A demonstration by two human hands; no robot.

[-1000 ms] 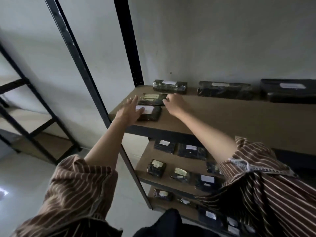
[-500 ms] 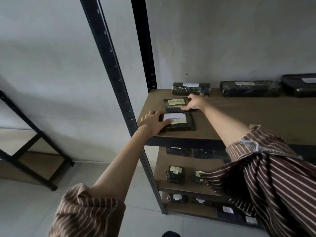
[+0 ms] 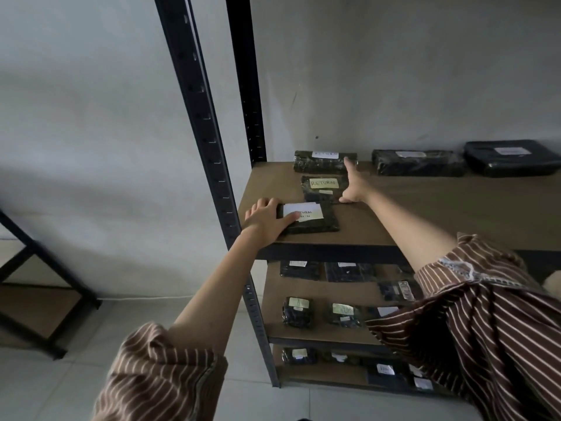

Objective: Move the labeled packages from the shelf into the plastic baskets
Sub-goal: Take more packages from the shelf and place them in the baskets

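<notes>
Top shelf, left end: left hand rests on the front labeled package at the front edge; right hand reaches past the middle package, forefinger touching the rear package.

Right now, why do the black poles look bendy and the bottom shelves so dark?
Head view: the wide-angle lens bows and slants the shelf post near the frame's edge. Head view: the top shelf catches the light, so its RETURN label reads clearly, while the lower packages sit shaded and dim.
</notes>
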